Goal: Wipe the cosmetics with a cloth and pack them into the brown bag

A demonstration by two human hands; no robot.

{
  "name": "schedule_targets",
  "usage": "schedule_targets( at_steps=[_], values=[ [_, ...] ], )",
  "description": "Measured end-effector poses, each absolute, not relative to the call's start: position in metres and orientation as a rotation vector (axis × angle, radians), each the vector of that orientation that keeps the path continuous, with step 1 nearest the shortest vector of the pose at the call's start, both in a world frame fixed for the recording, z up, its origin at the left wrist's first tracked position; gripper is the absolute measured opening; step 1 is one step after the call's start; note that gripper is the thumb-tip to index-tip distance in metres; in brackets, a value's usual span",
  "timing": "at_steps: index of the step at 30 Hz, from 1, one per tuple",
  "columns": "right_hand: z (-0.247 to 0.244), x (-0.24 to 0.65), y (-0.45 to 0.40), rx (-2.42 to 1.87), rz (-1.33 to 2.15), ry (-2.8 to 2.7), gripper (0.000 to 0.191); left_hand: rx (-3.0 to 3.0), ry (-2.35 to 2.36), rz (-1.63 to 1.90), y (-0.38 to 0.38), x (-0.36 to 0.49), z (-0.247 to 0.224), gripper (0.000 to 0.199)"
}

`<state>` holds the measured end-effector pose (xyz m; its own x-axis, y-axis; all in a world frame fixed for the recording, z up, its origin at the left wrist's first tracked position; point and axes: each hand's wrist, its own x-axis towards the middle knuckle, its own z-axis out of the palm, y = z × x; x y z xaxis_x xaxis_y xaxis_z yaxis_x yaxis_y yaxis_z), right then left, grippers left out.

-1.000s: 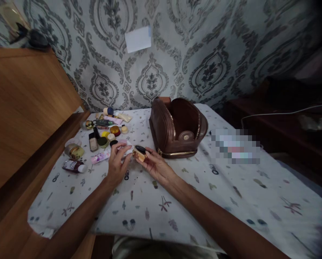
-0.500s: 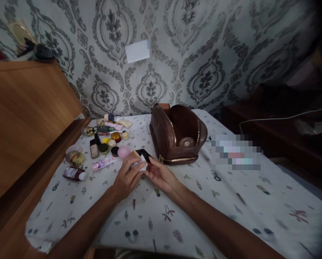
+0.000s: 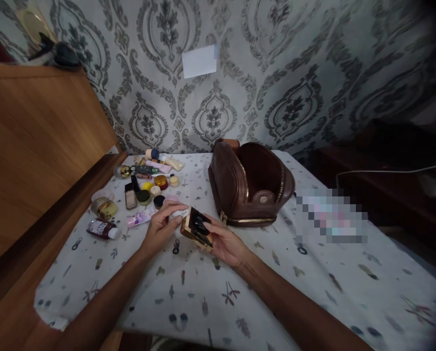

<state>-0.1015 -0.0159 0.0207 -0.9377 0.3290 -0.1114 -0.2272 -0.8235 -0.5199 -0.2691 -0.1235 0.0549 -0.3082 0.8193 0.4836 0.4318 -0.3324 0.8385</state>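
Observation:
A black-and-gold makeup compact [image 3: 196, 227] is tilted up above the table, its dark face turned partly toward me. My right hand [image 3: 227, 243] grips its right side, thumb over the black face. Just left of the compact, my left hand [image 3: 162, 226] is closed, with a small white cloth or tissue [image 3: 181, 213] pinched in its fingers. The cloth is close to the compact's upper left edge; whether they touch I cannot tell. A pale pink rounded item [image 3: 171, 198] is partly hidden behind my left hand. Right of centre stands a brown leather bag [image 3: 227, 183], its zipped top gaping.
Jars, tubes and bottles cluster on the table's left, including a foundation bottle [image 3: 130, 197], a purple-white tube [image 3: 139, 218] and a dark bottle with white cap [image 3: 103, 229]. A blurred-out item [image 3: 331, 214] lies right. A wooden panel [image 3: 46, 117] borders the left side.
My right hand has turned the compact so more of its dark face shows. My left hand has shifted slightly left with the white cloth. The whole view has shifted a little.

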Motion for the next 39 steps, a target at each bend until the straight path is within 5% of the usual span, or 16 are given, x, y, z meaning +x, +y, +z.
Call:
schedule_targets(
  at_steps=[10, 17, 22, 32, 39],
  values=[
    [0.016, -0.107, -0.017, -0.337, 2.689, -0.786, 0.048, 1.003, 1.351, 1.735, -0.117, -0.265, 0.039, 0.035],
    [-0.001, -0.115, -0.014, -0.533, 2.532, -0.693, 0.025, 1.224, 1.525, 1.71, -0.124, -0.262, 0.042, 0.03],
    [0.011, -0.114, -0.022, -0.53, 2.539, -0.759, 0.033, 1.618, 1.688, 1.578, -0.128, -0.258, 0.049, 0.028],
    [0.029, -0.108, -0.037, -0.266, 2.502, -1.133, 0.065, 1.51, 1.767, 1.539, -0.124, -0.263, 0.041, 0.029],
    [0.028, -0.107, -0.039, -0.409, 2.396, -1.139, 0.064, 1.556, 1.62, 1.549, -0.125, -0.253, 0.04, 0.027]
  ],
)
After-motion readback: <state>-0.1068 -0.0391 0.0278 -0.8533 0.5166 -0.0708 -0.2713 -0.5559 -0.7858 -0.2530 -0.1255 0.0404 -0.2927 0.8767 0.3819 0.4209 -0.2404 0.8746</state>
